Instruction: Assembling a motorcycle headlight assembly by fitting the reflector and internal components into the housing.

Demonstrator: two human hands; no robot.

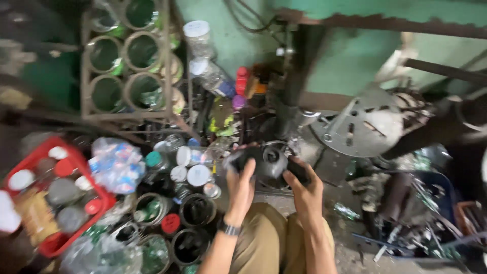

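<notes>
Fingers [247, 170] of both hands are wrapping around a dark round metal part [268, 162], gripping it from either side just above the knees. Behind it, a pale green wall [355, 56] is filling the top of the view, stained and crossed by a rusty bar. Below that, the gritty concrete floor [350, 253] is lying under heaps of scrap and tools. At the upper left, a metal rack of round tins [129, 56] is leaning against the dark corner. At the lower left, a red crate [56, 243] is holding capped bottles and jars. To the right, a grey slotted metal disc [362, 127] is tilting on a stand, near a blue bin of junk [436, 198]. The left hand [239, 187] is wearing a dark watch [229, 228] on the wrist; the right hand [304, 190] is clasping the part's other edge. Khaki trousers [269, 243] are covering the bent legs. Blur is hiding finer detail.
</notes>
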